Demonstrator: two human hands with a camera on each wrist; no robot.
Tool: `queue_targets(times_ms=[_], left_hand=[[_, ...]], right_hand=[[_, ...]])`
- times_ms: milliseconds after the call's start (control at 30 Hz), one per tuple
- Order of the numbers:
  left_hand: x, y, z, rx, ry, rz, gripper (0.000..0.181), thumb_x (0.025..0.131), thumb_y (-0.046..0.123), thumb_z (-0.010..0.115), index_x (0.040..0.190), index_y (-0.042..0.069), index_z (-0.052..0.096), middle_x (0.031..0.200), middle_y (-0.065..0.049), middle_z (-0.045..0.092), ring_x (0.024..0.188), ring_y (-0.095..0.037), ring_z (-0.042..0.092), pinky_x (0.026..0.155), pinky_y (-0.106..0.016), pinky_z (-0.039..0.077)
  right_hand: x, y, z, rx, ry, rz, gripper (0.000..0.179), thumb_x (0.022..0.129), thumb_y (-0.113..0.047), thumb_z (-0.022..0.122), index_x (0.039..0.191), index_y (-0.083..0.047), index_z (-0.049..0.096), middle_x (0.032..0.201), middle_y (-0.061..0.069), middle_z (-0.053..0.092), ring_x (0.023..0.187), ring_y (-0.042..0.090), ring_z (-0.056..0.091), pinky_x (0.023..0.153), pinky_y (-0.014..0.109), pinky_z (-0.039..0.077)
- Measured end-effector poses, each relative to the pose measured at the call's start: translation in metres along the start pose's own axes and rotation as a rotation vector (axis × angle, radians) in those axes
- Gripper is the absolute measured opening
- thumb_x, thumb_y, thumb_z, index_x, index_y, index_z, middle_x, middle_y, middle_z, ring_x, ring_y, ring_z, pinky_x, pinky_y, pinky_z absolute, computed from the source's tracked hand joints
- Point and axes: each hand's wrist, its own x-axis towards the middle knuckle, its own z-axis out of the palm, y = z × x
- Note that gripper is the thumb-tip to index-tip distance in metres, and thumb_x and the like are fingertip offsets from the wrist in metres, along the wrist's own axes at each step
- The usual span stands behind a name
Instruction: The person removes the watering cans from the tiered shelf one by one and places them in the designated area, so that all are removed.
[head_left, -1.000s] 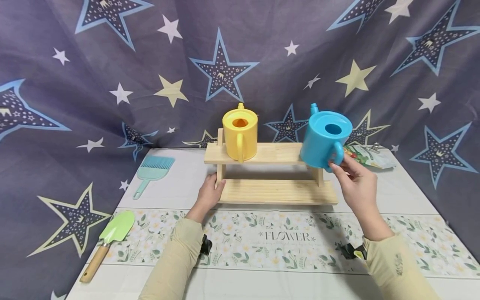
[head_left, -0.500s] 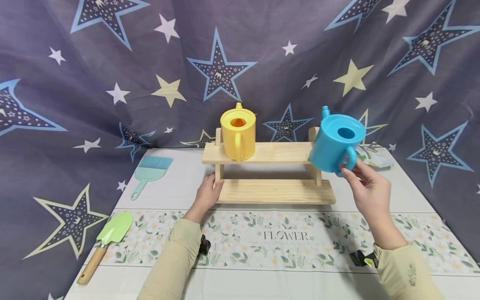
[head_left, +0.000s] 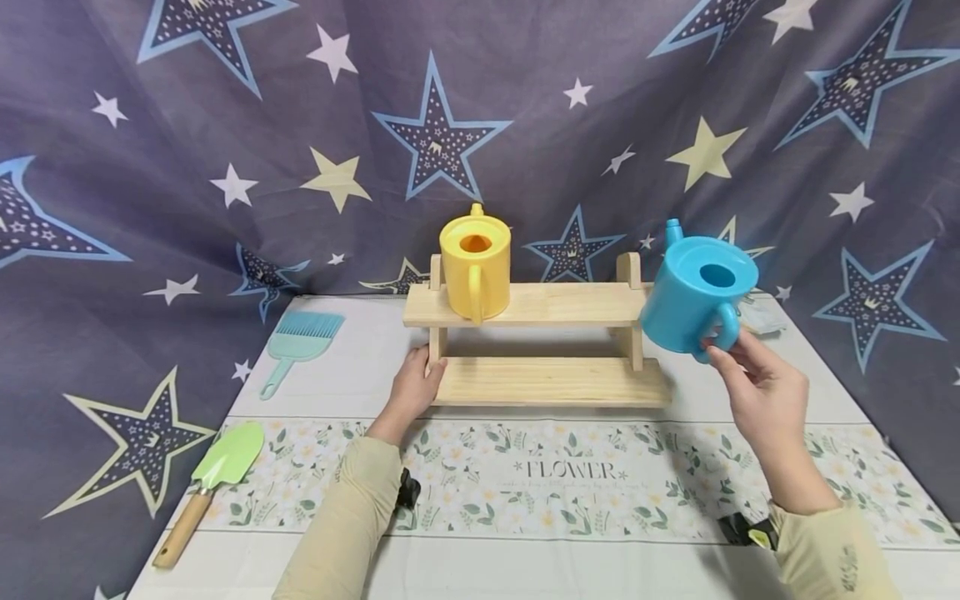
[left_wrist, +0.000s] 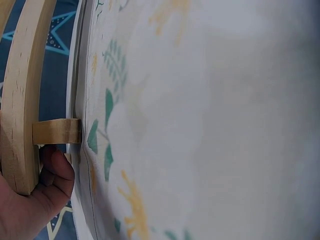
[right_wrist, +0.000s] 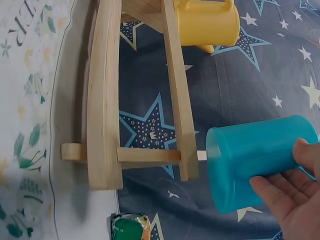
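Note:
A blue watering can (head_left: 693, 292) hangs in the air off the right end of the wooden shelf stand (head_left: 551, 383), its spout up and to the back. My right hand (head_left: 768, 400) holds it by the handle; in the right wrist view the thumb and fingers lie around the can's handle side. At the stand's left end, my left hand (head_left: 414, 387) grips the lower board by its end, the fingers curled under it in the left wrist view. Upright on the left part of the upper board is a yellow watering can (head_left: 483, 267), its handle facing me.
On the table's left lie a teal dustpan with a brush (head_left: 303, 337) and a green trowel (head_left: 232, 454) with a wooden handle. A partly hidden packet (head_left: 763, 315) lies behind the blue can. A starry curtain (head_left: 540, 50) hangs close behind the stand.
My right hand has carried the blue watering can to the right and slightly down, away from the upper board's right end. The left hand has stayed on the stand.

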Motion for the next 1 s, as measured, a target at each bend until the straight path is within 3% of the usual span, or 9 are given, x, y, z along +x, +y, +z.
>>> queue_targets(times_ms=[467, 1000], left_hand=[[0.001, -0.002, 0.0, 0.011, -0.003, -0.002, 0.05, 0.104, 0.029, 0.046, 0.146, 0.002, 0.04, 0.129, -0.019, 0.049, 0.118, -0.034, 0.052, 0.103, -0.049, 0.04], [0.001, -0.001, 0.0, 0.005, 0.001, -0.006, 0.051, 0.104, 0.029, 0.047, 0.146, 0.002, 0.04, 0.13, -0.019, 0.049, 0.12, -0.034, 0.051, 0.104, -0.049, 0.039]], right_hand=[[-0.009, 0.011, -0.014, 0.005, 0.045, 0.055, 0.039, 0.088, -0.003, 0.071, 0.126, -0.009, 0.066, 0.092, -0.033, 0.063, 0.086, -0.012, 0.062, 0.075, 0.004, 0.045], [-0.01, 0.019, -0.029, -0.008, 0.068, 0.109, 0.034, 0.089, 0.0, 0.07, 0.123, 0.0, 0.067, 0.095, -0.017, 0.059, 0.086, -0.012, 0.062, 0.076, 0.005, 0.046]])
